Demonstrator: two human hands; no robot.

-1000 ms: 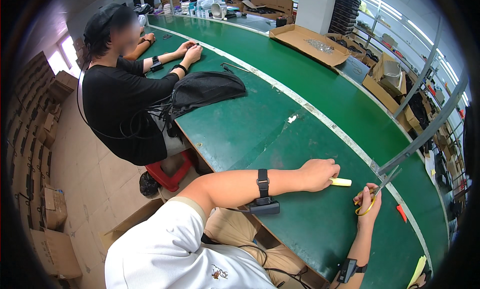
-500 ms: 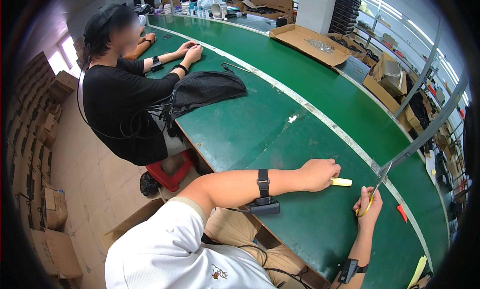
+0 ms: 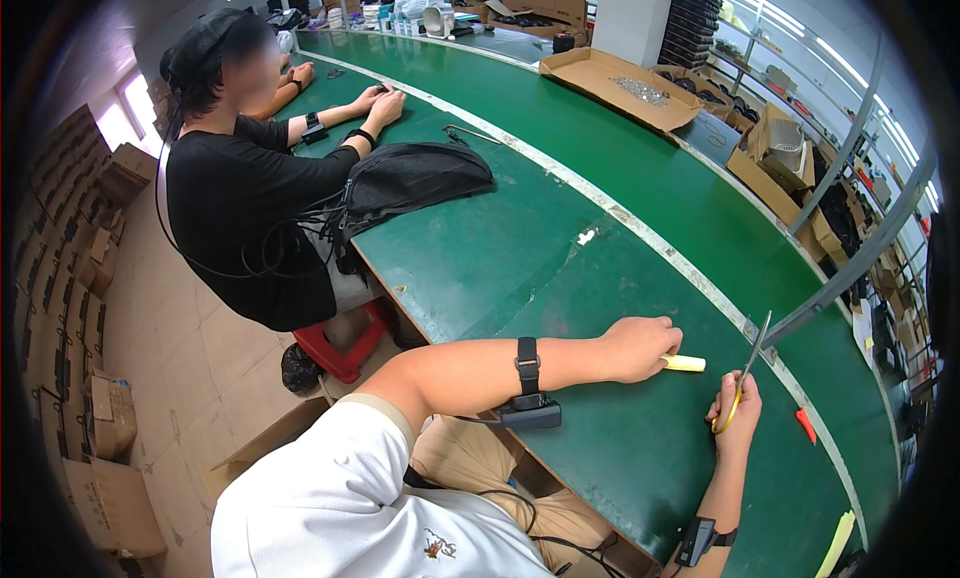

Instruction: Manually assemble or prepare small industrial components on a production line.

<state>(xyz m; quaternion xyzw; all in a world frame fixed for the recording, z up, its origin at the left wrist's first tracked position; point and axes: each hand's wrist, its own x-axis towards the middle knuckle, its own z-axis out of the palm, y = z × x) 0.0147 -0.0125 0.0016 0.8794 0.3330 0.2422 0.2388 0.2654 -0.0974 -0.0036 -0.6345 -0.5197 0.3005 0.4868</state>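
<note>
Long green workbench (image 3: 560, 268) curves away from lower right to far end; pale strip runs along its middle. Co-worker in black (image 3: 250, 218) seated at the near edge further up, both hands on the bench, black bag (image 3: 410, 178) beside them. Flat cardboard tray (image 3: 610, 78) with small parts on the far side, well apart from the work.

Left hand (image 3: 640, 348): clenched over a pale yellow stick-like piece (image 3: 685, 362), which lies on the bench with one end showing past the fingers. Right hand (image 3: 735, 418): grasping yellow-handled scissors (image 3: 745, 378), blades pointing up; blades closed or nearly so, cannot tell exactly. Scissors near the piece, not touching it.

Progress, as judged: piece looks whole, no offcuts seen on the bench; cutting seems not yet begun.

Room: open green surface on all sides of the hands. Small red item (image 3: 805, 425) just right of the right hand. Bench edge close below the forearms
</note>
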